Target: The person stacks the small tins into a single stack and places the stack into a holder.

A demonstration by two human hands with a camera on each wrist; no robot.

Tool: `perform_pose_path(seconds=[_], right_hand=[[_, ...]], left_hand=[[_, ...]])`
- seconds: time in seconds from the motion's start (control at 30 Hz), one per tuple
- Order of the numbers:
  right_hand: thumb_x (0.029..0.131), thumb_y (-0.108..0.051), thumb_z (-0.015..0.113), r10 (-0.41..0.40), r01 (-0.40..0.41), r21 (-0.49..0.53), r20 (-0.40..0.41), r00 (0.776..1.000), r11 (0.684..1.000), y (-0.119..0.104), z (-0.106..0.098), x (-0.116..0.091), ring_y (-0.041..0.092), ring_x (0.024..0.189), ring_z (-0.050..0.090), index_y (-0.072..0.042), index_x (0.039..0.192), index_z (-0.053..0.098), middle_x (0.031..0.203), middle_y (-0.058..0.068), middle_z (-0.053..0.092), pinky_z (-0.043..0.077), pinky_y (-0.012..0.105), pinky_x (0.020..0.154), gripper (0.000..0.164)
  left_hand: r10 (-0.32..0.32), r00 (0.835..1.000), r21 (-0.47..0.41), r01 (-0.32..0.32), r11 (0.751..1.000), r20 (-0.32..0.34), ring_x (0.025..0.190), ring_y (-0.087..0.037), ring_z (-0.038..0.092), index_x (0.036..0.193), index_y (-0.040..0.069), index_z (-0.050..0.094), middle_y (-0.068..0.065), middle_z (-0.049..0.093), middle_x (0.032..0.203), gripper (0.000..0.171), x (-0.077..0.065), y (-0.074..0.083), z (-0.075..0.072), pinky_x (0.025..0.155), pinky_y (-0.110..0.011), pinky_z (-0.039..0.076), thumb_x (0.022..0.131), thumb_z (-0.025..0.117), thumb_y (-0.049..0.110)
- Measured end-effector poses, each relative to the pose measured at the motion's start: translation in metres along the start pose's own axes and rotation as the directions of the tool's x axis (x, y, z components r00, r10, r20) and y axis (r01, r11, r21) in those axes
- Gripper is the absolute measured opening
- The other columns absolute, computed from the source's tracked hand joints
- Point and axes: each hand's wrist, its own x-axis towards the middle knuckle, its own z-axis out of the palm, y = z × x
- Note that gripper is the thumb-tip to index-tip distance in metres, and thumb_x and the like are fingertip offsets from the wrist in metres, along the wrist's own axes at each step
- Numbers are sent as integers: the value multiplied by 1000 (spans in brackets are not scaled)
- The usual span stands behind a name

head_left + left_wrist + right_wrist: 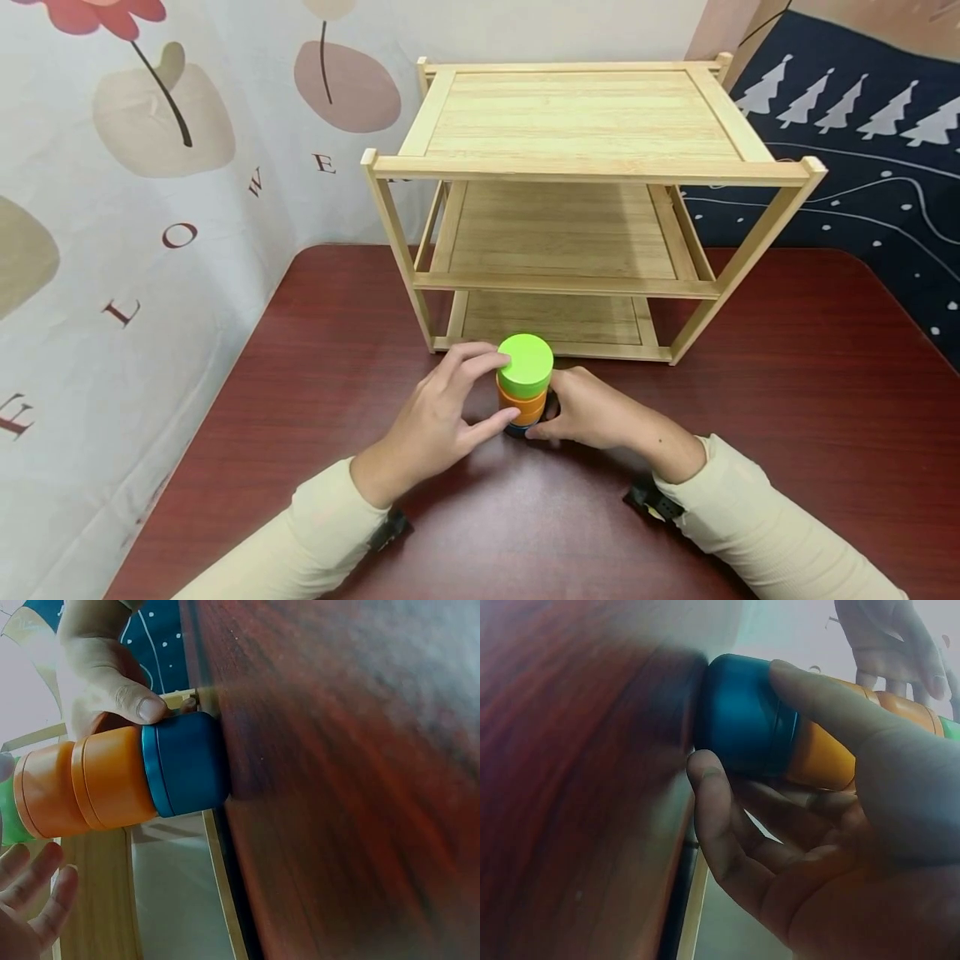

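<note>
A stack of round, cup-like pieces stands upright on the table, with a blue cup at the bottom. Above it come two orange cups, topped by a flat-faced green cup. My right hand holds the low part of the stack from the right. In the right wrist view its thumb lies along the blue and orange cups while its fingers curve around the other side. My left hand is at the stack's upper left, fingers spread and loosely bent. Its index fingertip overlaps the green cup's edge, and its thumb tip overlaps the orange.
A three-tier wooden rack stands just behind the stack, its front bottom rail close to my hands. The reddish-brown table reaches around it on both sides. Printed cloths hang behind and to the left.
</note>
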Motion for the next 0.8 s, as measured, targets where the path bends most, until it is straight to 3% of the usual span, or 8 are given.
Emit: perform_pose_path(seconds=[0.37, 0.6, 0.8], right_hand=[[79, -19, 85, -39, 37, -62, -32, 999, 997, -1, 0, -1, 1, 52, 63, -14, 108, 63, 69, -12, 66, 52, 21, 65, 37], [75, -23, 88, -89, 70, -147, -124, 988, 987, -3, 0, -2, 5, 77, 65, -11, 115, 63, 95, -6, 72, 53, 26, 73, 49], [74, -24, 88, -115, 91, -141, -168, 979, 986, -6, 0, -1, 8, 84, 67, -11, 118, 62, 96, -5, 73, 56, 34, 77, 53]], left_hand=[[17, 999, 25, -17, 1000, -35, 108, -24, 65, 129, 9, 53, -11, 56, 124, 54, 1, 3, -2, 83, -39, 57, 88, 78, 32], [12, 997, 12, -11, 1000, -80, 109, -25, 66, 127, 5, 54, -12, 57, 123, 50, 5, 6, -5, 85, -38, 57, 90, 74, 32], [12, 994, -9, -13, 1000, -109, 109, -26, 67, 125, 2, 54, -13, 58, 122, 49, 10, 9, -11, 86, -38, 57, 89, 76, 28]])
